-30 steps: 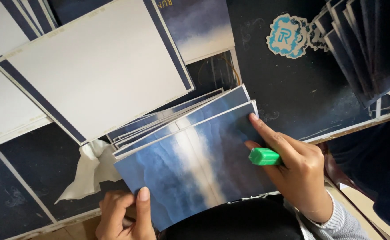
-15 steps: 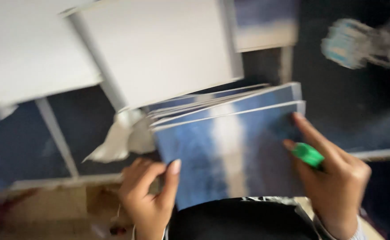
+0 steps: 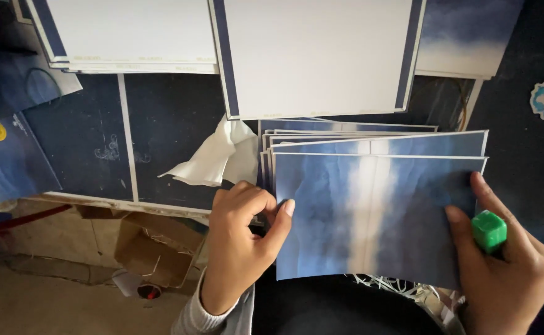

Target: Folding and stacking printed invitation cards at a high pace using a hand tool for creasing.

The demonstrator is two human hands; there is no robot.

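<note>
A fanned stack of blue-and-white printed cards [image 3: 371, 211] lies on a dark table top, its top card facing me. My left hand [image 3: 244, 239] pinches the left edge of the top card between thumb and fingers. My right hand [image 3: 507, 273] presses on the card's right edge and grips a small green capped tube [image 3: 489, 231], maybe a glue stick, in its fingers.
White sheets with dark blue borders [image 3: 315, 56] lie above the stack, more at the upper left [image 3: 129, 31]. A crumpled white tissue [image 3: 216, 158] sits left of the cards. A cardboard box [image 3: 154, 248] stands on the floor below the table edge. Shredded paper [image 3: 402, 288] shows under the stack.
The view has swung left and steadied. My left hand has come up from the card's bottom edge to pinch its left edge. The right hand keeps the green tube at the right edge.
</note>
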